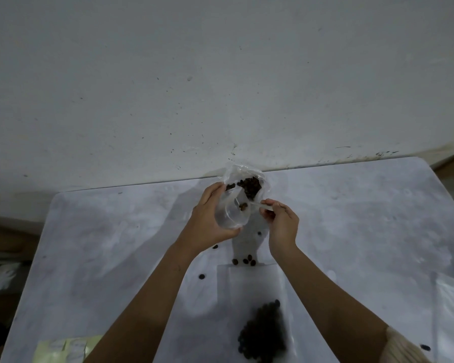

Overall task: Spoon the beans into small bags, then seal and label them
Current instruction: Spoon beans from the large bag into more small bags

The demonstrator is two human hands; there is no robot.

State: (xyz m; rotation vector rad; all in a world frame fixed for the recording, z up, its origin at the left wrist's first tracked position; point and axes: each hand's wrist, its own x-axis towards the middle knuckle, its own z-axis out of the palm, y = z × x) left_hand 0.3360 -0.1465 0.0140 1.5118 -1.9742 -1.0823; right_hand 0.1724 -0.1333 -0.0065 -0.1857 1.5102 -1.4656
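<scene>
Head view, hands. Your left hand (210,218) grips a clear round plastic cup (230,214), fingers curled round its wall, with the cup tipped toward you. Your right hand (282,224) pinches the handle of a clear plastic spoon (257,204), whose bowl carries a few dark brown beans (243,205) at the cup's rim. Just behind both stands a crumpled clear plastic supply bag (247,179) with a heap of beans inside, at the far edge of the pale grey desk (116,244).

Head view, progress. A small flat clear bag (252,297) lies between your forearms with a dark mass of beans in its near part. No label shows on it, and its mouth looks unsealed. Several loose beans (244,260) lie on the desk just beyond that mouth. A second clear bag (451,310) at the right edge looks unfilled. Pale yellow sheets (63,347) sit at the near left corner. By this reading, spooning is under way, while sealing and labelling are yet to be done.

Head view, limits. The frame cuts off the near end of the filled bag and most of the second bag. You cannot tell whether the yellow sheets are labels, since they are blurred. The cup's transparency makes its contents hard to read. No closure strip can be made out on any bag.
</scene>
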